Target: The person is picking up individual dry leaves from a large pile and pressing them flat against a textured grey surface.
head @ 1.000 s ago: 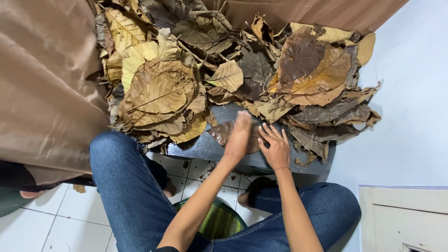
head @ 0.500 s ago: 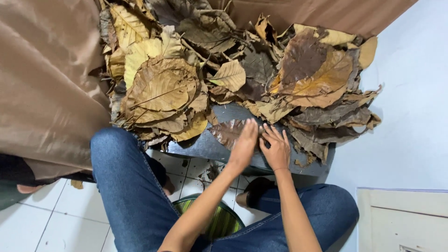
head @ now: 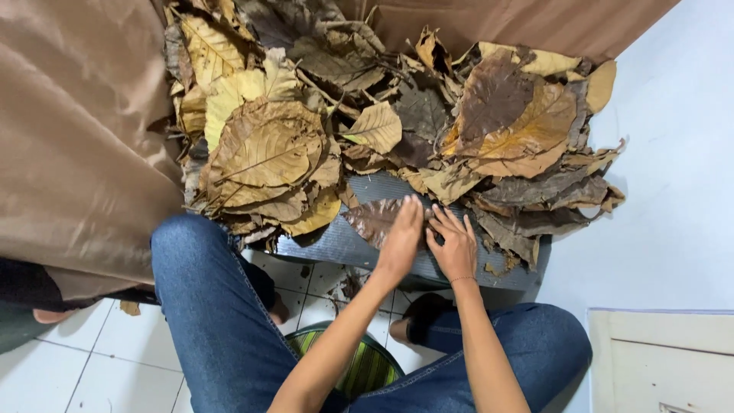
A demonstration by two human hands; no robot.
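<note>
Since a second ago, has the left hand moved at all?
Yes. The left hand has slid right along the grey mat edge, onto the dark leaf, and now lies close beside the right hand.

I see a grey ribbed mat (head: 336, 243) laid over a low surface in the middle of the frame, its bare front strip showing at centre and lower right. Directly on it lies a heap of dry brown and yellow leaves (head: 397, 130), spreading from upper left to the right edge. A large tan veined leaf (head: 264, 153) sits at the left of the heap, a small pale oval leaf (head: 376, 127) near centre, and a dark reddish-brown leaf (head: 375, 220) flat on the bare strip. Below, I see a white tiled floor (head: 69, 359) at lower left, with a few leaf scraps on it.
</note>
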